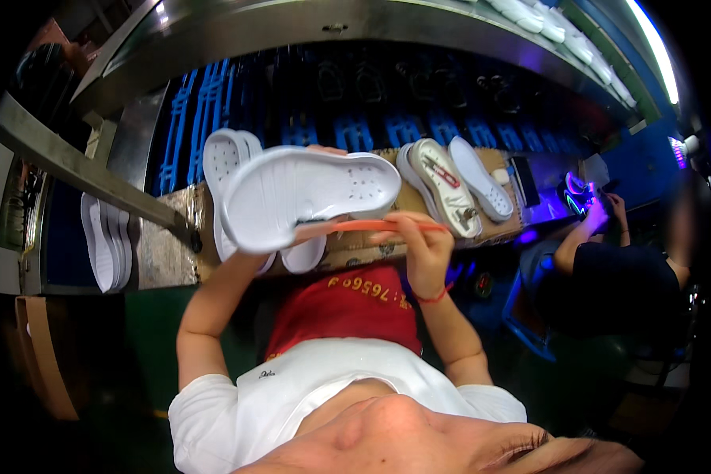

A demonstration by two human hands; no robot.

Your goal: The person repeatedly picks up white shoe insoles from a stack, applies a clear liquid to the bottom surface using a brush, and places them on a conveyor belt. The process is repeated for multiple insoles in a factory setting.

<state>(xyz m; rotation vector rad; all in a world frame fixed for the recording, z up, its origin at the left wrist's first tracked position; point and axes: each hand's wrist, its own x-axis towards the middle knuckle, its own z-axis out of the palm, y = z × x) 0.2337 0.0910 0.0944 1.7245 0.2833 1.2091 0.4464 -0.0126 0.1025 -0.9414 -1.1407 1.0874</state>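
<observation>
Right above the fingers of the left hand sits a white shoe sole, held up flat with its inner side facing the camera. Those fingers are mostly hidden behind the sole, only a thumb edge peeks out under its lower rim, so they're clearly closed on it, but the exact grip I can't make out.

Just to the side, the right hand has its fingers pinched shut around a thin orange stick, lying level, its far end reaching to the sole's lower edge near the left thumb. A red string bracelet loops the right wrist.

Beyond the fingers there's a cardboard-covered bench with more white soles: a couple stacked behind the held one and three lying past the right hand's knuckles, one with small tools resting in it. Farther right of that hand, well apart, another person works under purple light. Blue racks run behind everything.
</observation>
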